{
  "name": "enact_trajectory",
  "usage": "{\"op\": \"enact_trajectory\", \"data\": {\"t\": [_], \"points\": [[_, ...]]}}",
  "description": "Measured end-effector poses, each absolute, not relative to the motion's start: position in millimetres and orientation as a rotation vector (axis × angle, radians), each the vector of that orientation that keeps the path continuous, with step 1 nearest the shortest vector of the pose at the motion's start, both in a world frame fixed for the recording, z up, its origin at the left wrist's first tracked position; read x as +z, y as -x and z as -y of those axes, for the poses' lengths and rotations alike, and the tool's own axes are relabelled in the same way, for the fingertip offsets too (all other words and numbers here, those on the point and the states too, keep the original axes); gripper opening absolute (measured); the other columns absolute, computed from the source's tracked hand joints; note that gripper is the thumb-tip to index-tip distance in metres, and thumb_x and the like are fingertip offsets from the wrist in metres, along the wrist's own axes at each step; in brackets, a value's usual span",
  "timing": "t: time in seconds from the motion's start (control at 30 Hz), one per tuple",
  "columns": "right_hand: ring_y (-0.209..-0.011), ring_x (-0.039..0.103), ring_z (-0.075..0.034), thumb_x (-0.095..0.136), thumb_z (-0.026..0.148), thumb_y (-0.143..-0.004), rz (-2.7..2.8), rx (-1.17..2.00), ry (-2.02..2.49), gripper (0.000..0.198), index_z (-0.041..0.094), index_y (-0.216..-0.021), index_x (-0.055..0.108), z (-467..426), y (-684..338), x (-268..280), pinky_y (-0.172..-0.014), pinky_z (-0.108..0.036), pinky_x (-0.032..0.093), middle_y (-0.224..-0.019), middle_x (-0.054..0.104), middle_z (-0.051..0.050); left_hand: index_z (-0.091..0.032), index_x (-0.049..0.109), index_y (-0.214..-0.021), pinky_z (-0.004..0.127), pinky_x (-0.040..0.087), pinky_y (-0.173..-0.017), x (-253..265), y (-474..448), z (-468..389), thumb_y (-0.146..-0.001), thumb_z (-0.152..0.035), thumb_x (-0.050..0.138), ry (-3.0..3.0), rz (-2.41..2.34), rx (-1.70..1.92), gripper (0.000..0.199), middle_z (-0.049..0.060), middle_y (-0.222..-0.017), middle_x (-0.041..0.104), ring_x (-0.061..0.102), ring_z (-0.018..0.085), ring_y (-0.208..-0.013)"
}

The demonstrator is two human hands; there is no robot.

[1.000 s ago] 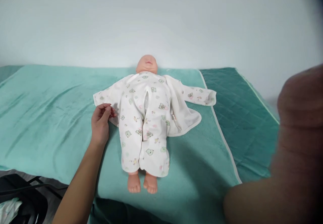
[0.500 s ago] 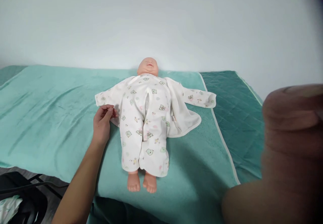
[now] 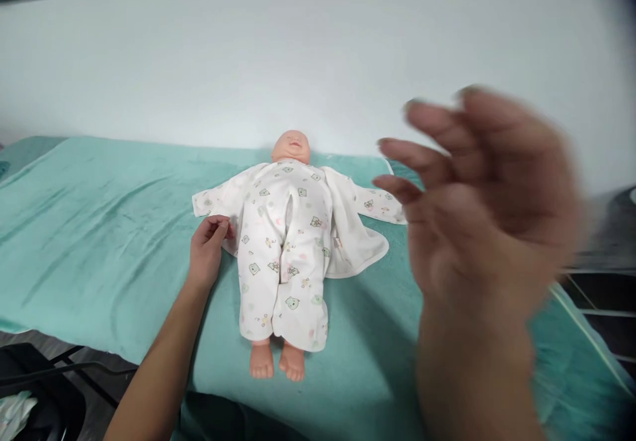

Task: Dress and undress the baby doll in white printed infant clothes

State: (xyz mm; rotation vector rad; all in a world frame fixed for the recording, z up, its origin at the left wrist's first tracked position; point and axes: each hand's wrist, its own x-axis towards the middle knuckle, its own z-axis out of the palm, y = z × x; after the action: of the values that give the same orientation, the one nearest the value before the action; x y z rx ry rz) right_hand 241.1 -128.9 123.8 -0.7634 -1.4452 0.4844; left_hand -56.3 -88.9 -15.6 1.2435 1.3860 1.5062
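Note:
A baby doll (image 3: 291, 145) lies on its back, head toward the wall. It has white patterned baby trousers (image 3: 303, 249) pulled high over its torso, and its bare feet stick out below. A matching baby jacket (image 3: 355, 255) is spread open beneath it, with the sleeves out to both sides. My left hand (image 3: 209, 245) rests by the jacket's left flap with thumb and fingers closed together; whether cloth is pinched between them is hidden. Raised close to the camera, my right hand (image 3: 477, 209) is blurred, its bent fingers apart and nothing visible in them. It overlaps the right sleeve's end.
A green blanket (image 3: 109, 229) covers the surface under the doll. Behind it rises a white wall (image 3: 248, 63). At lower left stands a black chair or bin (image 3: 50, 388) with a patterned cloth (image 3: 17, 414) in it. A dark rack (image 3: 606, 308) shows at far right.
My right hand has come from the right edge up and leftward into view, its fingers now spread. My left hand stays by the jacket flap. The view has shifted slightly.

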Motion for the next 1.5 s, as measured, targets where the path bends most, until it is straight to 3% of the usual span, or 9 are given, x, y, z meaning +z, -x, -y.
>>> {"op": "enact_trajectory", "data": {"t": [0.2, 0.33, 0.43, 0.57, 0.8, 1.0, 1.1, 1.3, 1.5], "points": [[-0.103, 0.067, -0.029, 0.061, 0.044, -0.094, 1.503, 0.219, 1.615, 0.029, 0.018, -0.105, 0.068, 53, -270, 28, -0.087, -0.046, 0.055, -0.114, 0.07, -0.015, -0.02, 0.07, -0.107, 0.044, 0.049, -0.098, -27, 73, 61, -0.088, -0.032, 0.064, -1.74, -1.93, 1.382, 0.023, 0.011, -0.114, 0.069, 0.06, 0.028, -0.109], [-0.086, 0.063, -0.025, 0.055, 0.047, -0.094, 1.657, 0.327, 2.227, 0.035, 0.017, -0.085, 0.068, 40, -298, -1, -0.073, -0.034, 0.043, -0.092, 0.071, -0.013, -0.016, 0.066, -0.115, 0.054, 0.044, -0.108, -24, 77, 41, -0.088, -0.038, 0.065, -1.829, -2.361, 0.999, 0.035, 0.018, -0.129, 0.062, 0.053, 0.037, -0.126], [-0.074, 0.056, -0.019, 0.059, 0.041, -0.089, 1.737, 0.56, 2.193, 0.028, 0.018, -0.074, 0.065, 40, -304, 1, -0.066, -0.031, 0.034, -0.077, 0.066, -0.006, -0.018, 0.066, -0.102, 0.051, 0.046, -0.104, -20, 77, 37, -0.087, -0.038, 0.064, -1.796, -2.406, 0.86, 0.025, 0.018, -0.125, 0.063, 0.055, 0.038, -0.124], [-0.059, 0.038, -0.012, 0.064, 0.039, -0.08, 1.644, 0.857, 1.894, 0.034, 0.019, -0.057, 0.049, 42, -303, 7, -0.058, -0.029, 0.025, -0.057, 0.044, 0.002, -0.021, 0.061, -0.091, 0.036, 0.049, -0.088, -13, 76, 44, -0.086, -0.043, 0.063, -1.587, -1.986, 1.19, 0.023, 0.007, -0.105, 0.069, 0.062, 0.024, -0.094], [-0.058, 0.04, -0.01, 0.079, 0.046, -0.074, 1.001, 1.32, 1.058, 0.039, 0.022, -0.077, 0.048, 59, -268, 25, -0.054, -0.023, 0.034, -0.067, 0.044, 0.005, -0.022, 0.045, -0.08, 0.028, 0.049, -0.085, 33, 40, 76, -0.079, -0.047, 0.077, -1.109, -1.103, 1.473, 0.041, 0.003, -0.119, 0.071, 0.066, 0.019, -0.102], [-0.08, 0.061, -0.013, 0.073, 0.042, -0.09, 1.437, 1.443, 0.884, 0.021, 0.022, -0.092, 0.066, 72, -242, 64, -0.067, -0.025, 0.051, -0.104, 0.063, -0.003, -0.021, 0.052, -0.079, 0.04, 0.043, -0.109, 76, 17, 103, -0.092, -0.042, 0.068, -1.595, -1.058, 1.056, 0.029, 0.01, -0.144, 0.063, 0.056, 0.029, -0.137], [-0.088, 0.067, -0.019, 0.067, 0.047, -0.094, 1.625, 1.536, 0.869, 0.029, 0.02, -0.1, 0.072, 65, -240, 79, -0.071, -0.03, 0.053, -0.108, 0.068, -0.009, -0.021, 0.061, -0.081, 0.039, 0.043, -0.11, 84, 22, 83, -0.096, -0.044, 0.061, -1.739, -1.041, 0.886, 0.027, 0.009, -0.138, 0.068, 0.061, 0.027, -0.131], [-0.066, 0.053, -0.015, 0.061, 0.058, -0.093, 1.446, 0.91, 1.602, 0.041, 0.02, -0.078, 0.06, 19, -227, 86, -0.064, -0.028, 0.037, -0.072, 0.062, -0.001, -0.021, 0.072, -0.103, 0.034, 0.049, -0.089, 67, 16, -7, -0.099, -0.035, 0.051, -1.608, -1.38, 1.09, 0.026, 0.005, -0.103, 0.077, 0.068, 0.021, -0.096], [-0.073, 0.053, -0.019, 0.054, 0.053, -0.096, 1.72, 0.621, 2.046, 0.036, 0.02, -0.081, 0.05, -9, -189, 88, -0.064, -0.03, 0.028, -0.082, 0.066, -0.007, -0.025, 0.074, -0.111, 0.033, 0.047, -0.103, 75, -26, -38, -0.098, -0.027, 0.052, -1.786, -1.157, 1.001, 0.025, 0.003, -0.123, 0.074, 0.066, 0.02, -0.116]]}}
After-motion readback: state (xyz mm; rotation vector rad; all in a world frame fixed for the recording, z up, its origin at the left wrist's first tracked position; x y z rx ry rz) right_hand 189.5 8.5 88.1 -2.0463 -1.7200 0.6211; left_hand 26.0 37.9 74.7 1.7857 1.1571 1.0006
